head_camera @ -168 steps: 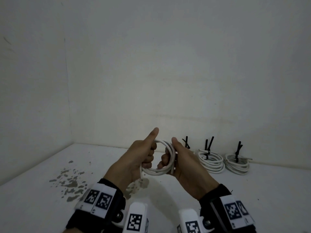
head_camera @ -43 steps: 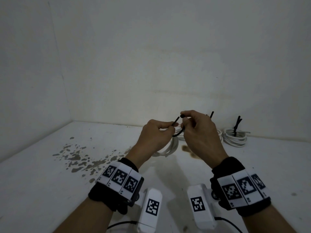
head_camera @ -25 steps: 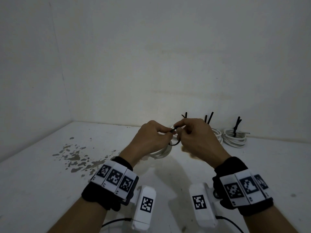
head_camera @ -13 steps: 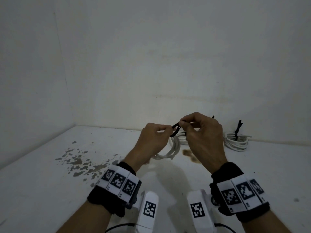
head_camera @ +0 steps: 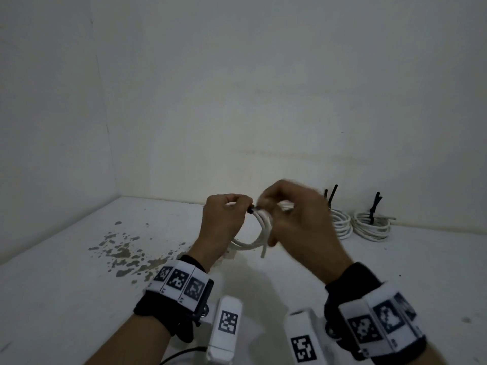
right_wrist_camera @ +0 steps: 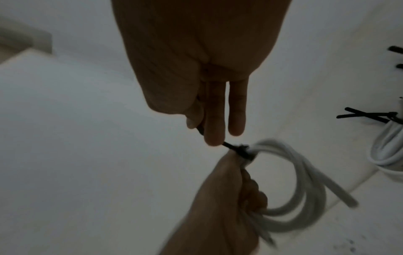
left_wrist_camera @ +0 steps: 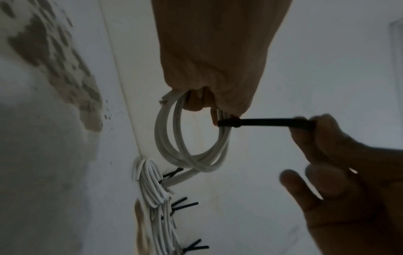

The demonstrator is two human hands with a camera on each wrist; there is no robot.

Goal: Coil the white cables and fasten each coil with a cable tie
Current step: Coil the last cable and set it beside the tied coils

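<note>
My left hand [head_camera: 226, 219] grips the top of a white cable coil [head_camera: 259, 233] held above the table; in the left wrist view the coil [left_wrist_camera: 189, 155] hangs below its curled fingers. A black cable tie [left_wrist_camera: 261, 122] wraps the strands near my left thumb. My right hand [head_camera: 287, 212] pinches the tie's free tail between thumb and fingers and holds it stretched away from the coil [right_wrist_camera: 301, 181]. The tie's head [right_wrist_camera: 243, 150] sits snug against the strands. One loose cable end [right_wrist_camera: 344, 198] sticks out of the coil.
Tied white coils [head_camera: 371, 225] with upright black tie tails [head_camera: 330, 196] lie along the back wall on the right. Grey stains [head_camera: 123, 254] mark the white table [head_camera: 66, 299] at the left. The walls meet in a corner at the far left.
The tie was an open loop between my hands; now it is drawn tight round the strands, and my right hand has pulled the tail to the right.
</note>
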